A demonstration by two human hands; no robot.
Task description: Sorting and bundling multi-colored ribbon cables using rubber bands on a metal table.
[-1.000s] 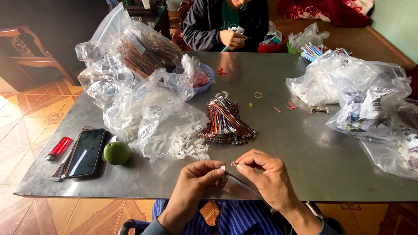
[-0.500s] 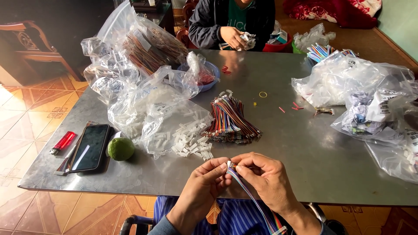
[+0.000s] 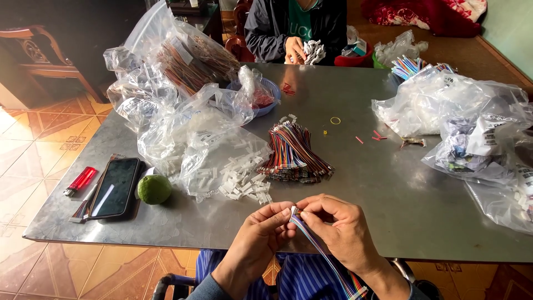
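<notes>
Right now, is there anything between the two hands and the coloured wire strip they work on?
No. The left hand and right hand both pinch the end of the coloured wire strip directly, above the near edge of the metal table. Nothing visible lies between.

a wire bundle [image 3: 294, 155] is lying mid-table [image 3: 388, 200], with loose connectors [image 3: 241, 180] spilling just left of it. a phone [image 3: 115, 188] is sitting further left, between a lighter [image 3: 79, 181] and a lime [image 3: 154, 189]. plastic bags [image 3: 472, 133] are crowding the right side.
</notes>
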